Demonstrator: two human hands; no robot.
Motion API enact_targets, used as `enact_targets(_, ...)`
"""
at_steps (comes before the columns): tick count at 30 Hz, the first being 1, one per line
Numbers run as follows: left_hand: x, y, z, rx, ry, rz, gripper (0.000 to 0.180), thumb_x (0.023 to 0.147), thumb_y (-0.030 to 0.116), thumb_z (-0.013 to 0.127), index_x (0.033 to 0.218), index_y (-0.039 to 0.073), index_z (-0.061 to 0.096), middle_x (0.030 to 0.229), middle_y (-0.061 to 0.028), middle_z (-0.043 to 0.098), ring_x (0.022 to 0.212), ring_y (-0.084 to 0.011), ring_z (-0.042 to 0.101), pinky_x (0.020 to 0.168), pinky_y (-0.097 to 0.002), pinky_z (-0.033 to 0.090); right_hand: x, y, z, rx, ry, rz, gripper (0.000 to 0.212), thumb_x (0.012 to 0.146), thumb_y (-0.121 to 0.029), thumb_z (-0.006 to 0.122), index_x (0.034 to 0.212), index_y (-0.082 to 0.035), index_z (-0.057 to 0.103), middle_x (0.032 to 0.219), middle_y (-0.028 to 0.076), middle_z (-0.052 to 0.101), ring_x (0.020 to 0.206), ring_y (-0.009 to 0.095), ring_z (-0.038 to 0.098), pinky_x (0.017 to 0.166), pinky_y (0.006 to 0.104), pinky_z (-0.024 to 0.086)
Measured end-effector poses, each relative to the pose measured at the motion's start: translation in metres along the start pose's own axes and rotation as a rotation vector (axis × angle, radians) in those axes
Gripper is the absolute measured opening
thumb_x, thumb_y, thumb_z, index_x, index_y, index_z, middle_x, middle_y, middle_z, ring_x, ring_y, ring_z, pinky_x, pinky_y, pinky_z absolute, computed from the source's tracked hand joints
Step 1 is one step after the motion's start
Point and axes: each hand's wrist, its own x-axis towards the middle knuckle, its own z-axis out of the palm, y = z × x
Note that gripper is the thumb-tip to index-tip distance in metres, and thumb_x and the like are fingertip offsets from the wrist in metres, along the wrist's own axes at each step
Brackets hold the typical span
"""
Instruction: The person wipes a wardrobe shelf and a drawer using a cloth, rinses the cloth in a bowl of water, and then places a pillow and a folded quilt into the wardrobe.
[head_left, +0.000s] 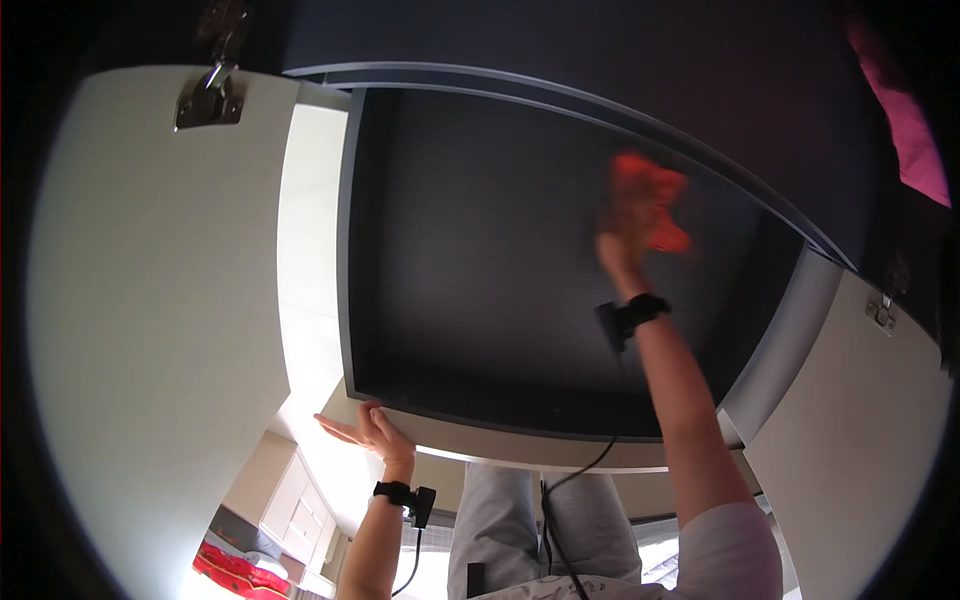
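A dark grey drawer stands pulled out in front of me, its inside showing. Over the right part of its floor is my right hand, smeared by motion, with a bright orange-red cloth bunched under and beyond the fingers. At the drawer's near left corner, my left hand rests against the pale drawer front. Some of its fingers stretch out to the left, and one bends up at the rim. Both wrists wear black straps with small boxes and cables.
Pale cabinet doors stand open on both sides, on metal hinges. A dark shelf edge runs above the drawer's far side. Something pink hangs at the far right. A black cable crosses the drawer front.
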Motion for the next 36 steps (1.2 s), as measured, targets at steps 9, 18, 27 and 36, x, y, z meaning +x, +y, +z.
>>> enact_targets(9,-0.004,0.004,0.005,0.043,0.068,0.058,0.029,0.091,0.019,0.033,0.085,0.001,0.055,0.079,-0.0140,0.056,0.081,-0.0271,0.053,0.088,-0.0379,0.034,-0.148,-0.118,-0.007,0.577,-0.630,-1.203,0.041,0.083,-0.016,0.051,0.123,-0.017,0.055,0.133,0.002,0.048,0.126,0.024,0.041,0.105,0.0426,0.030)
enact_targets(18,-0.008,0.005,0.012,-0.037,0.115,0.032,0.023,0.090,0.013,0.037,0.086,0.000,0.056,0.078,-0.0137,0.056,0.075,-0.0262,0.053,0.077,-0.0341,0.040,0.126,-0.155,-0.004,0.246,-0.148,-0.600,0.043,0.088,-0.020,0.050,0.131,-0.024,0.048,0.147,0.001,0.033,0.137,0.019,0.027,0.108,0.0508,0.022)
enact_targets(27,-0.016,-0.003,0.003,0.016,0.088,-0.031,0.022,0.089,0.014,0.039,0.085,0.003,0.057,0.104,-0.0203,0.057,0.098,-0.0303,0.053,0.088,-0.0378,0.039,0.024,-0.219,0.006,0.328,-0.406,-0.714,0.052,0.082,-0.020,0.053,0.133,-0.028,0.046,0.143,0.001,0.038,0.135,0.023,0.028,0.107,0.0543,0.020)
enact_targets(36,-0.011,0.000,0.005,0.011,0.084,-0.001,0.022,0.090,0.014,0.039,0.084,0.002,0.056,0.089,-0.0161,0.055,0.086,-0.0281,0.052,0.083,-0.0360,0.039,-0.135,-0.152,-0.019,0.591,-0.726,-1.168,0.043,0.083,-0.018,0.048,0.124,-0.029,0.056,0.140,-0.007,0.042,0.132,0.016,0.035,0.111,0.0380,0.021)
